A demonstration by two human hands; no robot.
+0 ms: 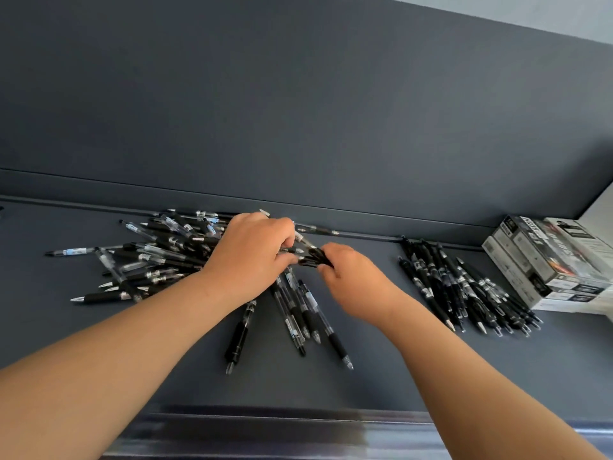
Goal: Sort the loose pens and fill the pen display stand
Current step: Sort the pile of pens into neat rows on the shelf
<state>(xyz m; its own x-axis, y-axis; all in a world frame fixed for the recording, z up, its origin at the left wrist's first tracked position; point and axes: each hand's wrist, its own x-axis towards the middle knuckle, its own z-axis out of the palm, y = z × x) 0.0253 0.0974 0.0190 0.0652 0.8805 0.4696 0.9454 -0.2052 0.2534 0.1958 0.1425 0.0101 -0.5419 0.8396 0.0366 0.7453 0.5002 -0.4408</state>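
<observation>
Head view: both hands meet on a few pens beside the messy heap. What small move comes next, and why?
Probably the left hand lets go and the right hand carries the black pens both pinch to the aligned pile by the boxes: pens there lie parallel, unlike the jumbled heap.

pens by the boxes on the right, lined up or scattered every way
Lined up: the right pile lies roughly parallel, tips toward the near edge, beside the boxes; the left pile is jumbled.
</observation>
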